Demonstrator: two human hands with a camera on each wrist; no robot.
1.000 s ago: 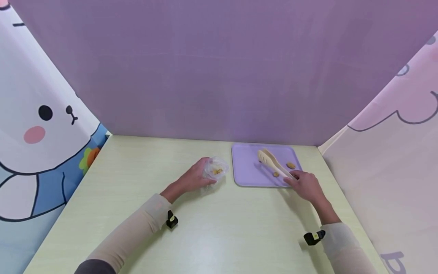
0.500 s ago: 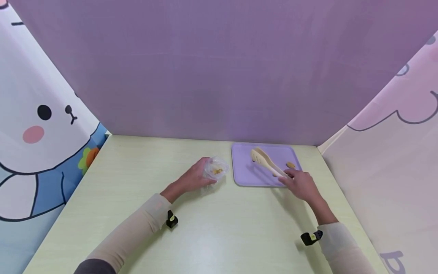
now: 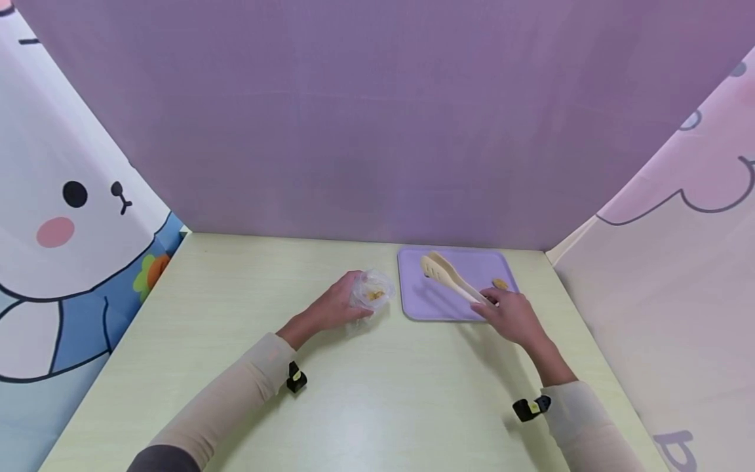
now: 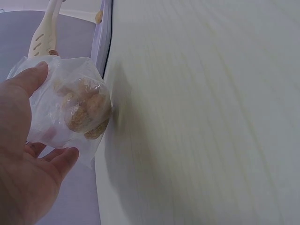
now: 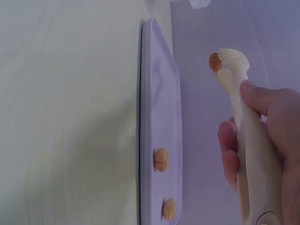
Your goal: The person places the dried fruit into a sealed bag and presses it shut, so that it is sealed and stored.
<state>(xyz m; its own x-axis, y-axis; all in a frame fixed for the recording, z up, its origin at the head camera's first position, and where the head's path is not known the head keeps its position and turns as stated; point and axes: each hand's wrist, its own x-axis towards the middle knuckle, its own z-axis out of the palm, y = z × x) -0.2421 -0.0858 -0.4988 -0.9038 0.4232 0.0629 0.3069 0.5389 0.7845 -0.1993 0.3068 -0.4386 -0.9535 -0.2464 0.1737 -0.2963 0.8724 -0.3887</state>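
Observation:
My left hand (image 3: 335, 305) holds a clear plastic bag (image 3: 380, 283) with its mouth spread, just above the table. Several walnuts (image 4: 85, 110) show through the bag in the left wrist view. To the right, my right hand (image 3: 514, 318) grips cream tongs (image 3: 451, 278) over the purple tray (image 3: 414, 305). The tongs' tips pinch a walnut (image 5: 215, 62), raised off the tray. On the tray lie two more: one walnut (image 5: 161, 160) and another walnut (image 5: 169, 209). In the head view, my right hand hides one of them.
The pale wooden table (image 3: 354, 400) runs back to a purple wall panel (image 3: 366, 131). Printed cloths hang at both sides, a cartoon figure (image 3: 71, 262) on the left one. The tray lies near the back edge, right of the bag.
My right hand and the tongs with the walnut have moved left across the tray, towards the bag. My left hand and the bag have stayed in place.

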